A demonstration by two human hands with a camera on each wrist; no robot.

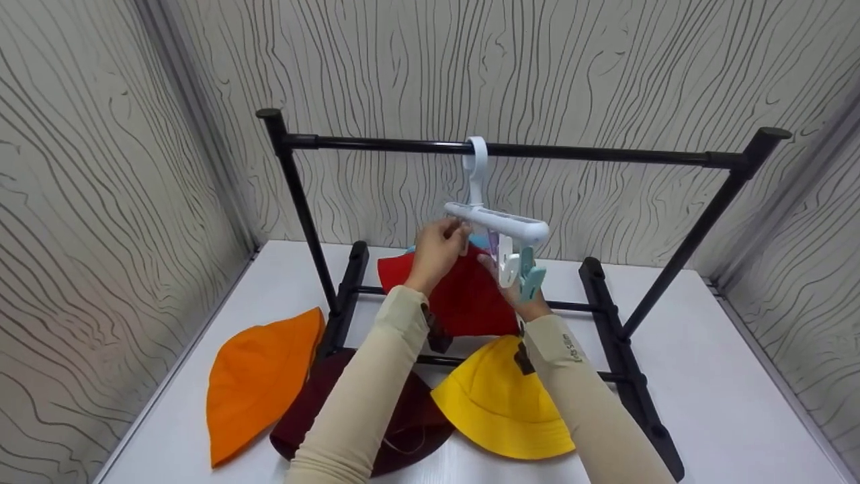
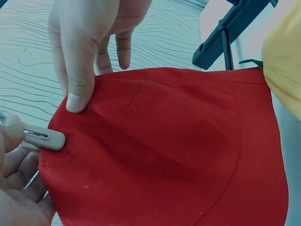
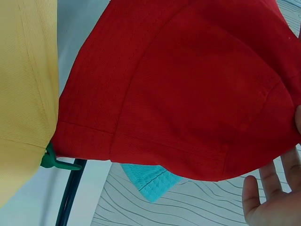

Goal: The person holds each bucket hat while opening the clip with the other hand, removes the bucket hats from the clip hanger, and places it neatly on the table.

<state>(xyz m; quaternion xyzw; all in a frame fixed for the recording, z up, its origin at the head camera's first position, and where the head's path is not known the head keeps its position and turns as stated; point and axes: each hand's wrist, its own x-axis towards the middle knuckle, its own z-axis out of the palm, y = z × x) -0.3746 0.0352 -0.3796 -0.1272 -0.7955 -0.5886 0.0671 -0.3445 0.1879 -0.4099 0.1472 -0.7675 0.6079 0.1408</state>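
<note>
My left hand (image 1: 435,254) pinches a pale clip (image 2: 44,136) beneath the white hanger (image 1: 500,220). The clip's tip lies over the top edge of a red bucket hat (image 1: 463,296); whether its jaws bite the cloth I cannot tell. My right hand (image 2: 80,52) grips the same hat near its crown, thumb in front and fingers behind. In the head view this hand is partly covered by a white clip (image 1: 507,262) and a mint-green clip (image 1: 531,275) hanging from the hanger. Behind the red hat, part of a light-blue cloth piece (image 3: 151,182) shows.
The hanger hooks over the bar (image 1: 591,154) of a black rack. On the white table (image 1: 732,376) lie an orange hat (image 1: 259,380), a dark maroon hat (image 1: 410,430) under my left forearm, and a yellow hat (image 1: 504,410) beside my right forearm.
</note>
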